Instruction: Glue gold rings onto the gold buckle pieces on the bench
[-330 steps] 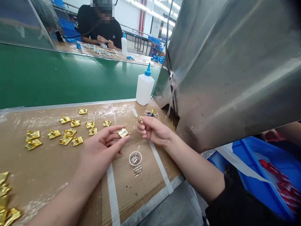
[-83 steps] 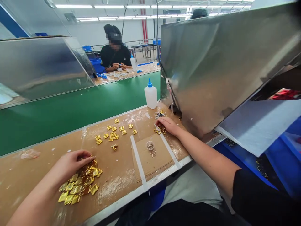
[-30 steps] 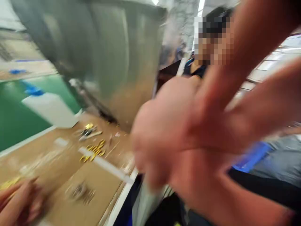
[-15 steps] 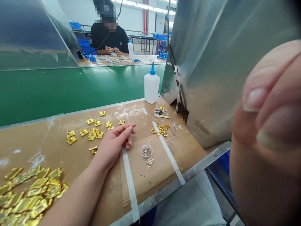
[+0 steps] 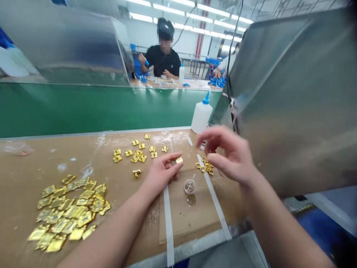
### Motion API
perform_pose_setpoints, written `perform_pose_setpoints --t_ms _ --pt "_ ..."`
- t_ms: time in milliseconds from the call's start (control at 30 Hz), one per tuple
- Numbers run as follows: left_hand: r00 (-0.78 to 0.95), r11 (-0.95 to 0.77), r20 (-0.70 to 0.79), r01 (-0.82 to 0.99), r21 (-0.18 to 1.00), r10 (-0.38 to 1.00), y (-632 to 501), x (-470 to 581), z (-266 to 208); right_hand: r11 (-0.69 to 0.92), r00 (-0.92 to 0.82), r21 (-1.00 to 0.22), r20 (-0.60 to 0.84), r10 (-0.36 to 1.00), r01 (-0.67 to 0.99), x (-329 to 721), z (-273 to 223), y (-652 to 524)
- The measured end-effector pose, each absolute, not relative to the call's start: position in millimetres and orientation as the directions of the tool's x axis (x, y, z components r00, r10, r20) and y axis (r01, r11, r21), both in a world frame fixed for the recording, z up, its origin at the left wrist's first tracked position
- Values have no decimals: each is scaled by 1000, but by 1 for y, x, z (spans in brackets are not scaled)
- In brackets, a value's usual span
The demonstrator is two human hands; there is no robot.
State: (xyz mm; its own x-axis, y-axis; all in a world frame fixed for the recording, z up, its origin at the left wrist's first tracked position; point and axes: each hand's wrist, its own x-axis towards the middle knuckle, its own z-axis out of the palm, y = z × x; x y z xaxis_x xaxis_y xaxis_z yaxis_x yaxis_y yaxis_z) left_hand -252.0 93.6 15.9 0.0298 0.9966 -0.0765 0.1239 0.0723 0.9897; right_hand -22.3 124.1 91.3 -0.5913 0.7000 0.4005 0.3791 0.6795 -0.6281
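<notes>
Between the thumb and fingers of my left hand (image 5: 164,167) is a small gold metal piece (image 5: 179,160). My right hand (image 5: 230,154), slightly blurred, hovers just right of a cluster of gold rings (image 5: 205,166); its thumb and curled fingers are apart, and I see nothing in its grip. Below and between the hands stands a small clear cup (image 5: 190,186) with a thin stick in it. A wet-looking clear patch (image 5: 191,200) lies in front of the cup. Left of my left hand are several small gold pieces (image 5: 138,155) and a separate gold part (image 5: 136,173).
A large pile of flat gold plates (image 5: 69,212) covers the left of the bench. A white bottle with a blue nozzle (image 5: 202,116) stands at the back, near a metal panel (image 5: 295,100) and a hanging cable (image 5: 229,70). Across the green belt (image 5: 83,108) a co-worker (image 5: 164,61) sits.
My right hand has come from close to the camera down to beside the rings. The gold piece in my left hand now shows. The view has shifted, revealing more of the plate pile.
</notes>
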Motion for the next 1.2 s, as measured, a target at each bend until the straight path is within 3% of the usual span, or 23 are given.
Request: perform_pose_setpoints --t_ms 67,200,333,667,800,967,1200 --pt "8 35 -37 182 983 999 95 -253 15 695 -617 -604 389 684 389 -31 80 136" --pt "21 12 -18 227 974 1000 96 -253 13 680 -739 -590 197 645 436 -33 45 147" --pt "42 13 -24 246 969 999 98 -253 11 722 -840 -588 128 527 363 -29 36 144" --pt "54 34 -51 282 959 997 101 -250 4 849 -897 -488 257 359 200 -39 39 136" --pt "50 44 -59 267 963 997 103 -249 0 871 -883 -442 295 365 212 -39 39 137" --pt "54 30 -45 243 970 998 101 -249 -1 781 -862 -566 225 453 263 -37 34 136" --pt "49 40 -54 256 966 997 101 -250 -2 506 -768 -826 151 622 248 -42 22 141"
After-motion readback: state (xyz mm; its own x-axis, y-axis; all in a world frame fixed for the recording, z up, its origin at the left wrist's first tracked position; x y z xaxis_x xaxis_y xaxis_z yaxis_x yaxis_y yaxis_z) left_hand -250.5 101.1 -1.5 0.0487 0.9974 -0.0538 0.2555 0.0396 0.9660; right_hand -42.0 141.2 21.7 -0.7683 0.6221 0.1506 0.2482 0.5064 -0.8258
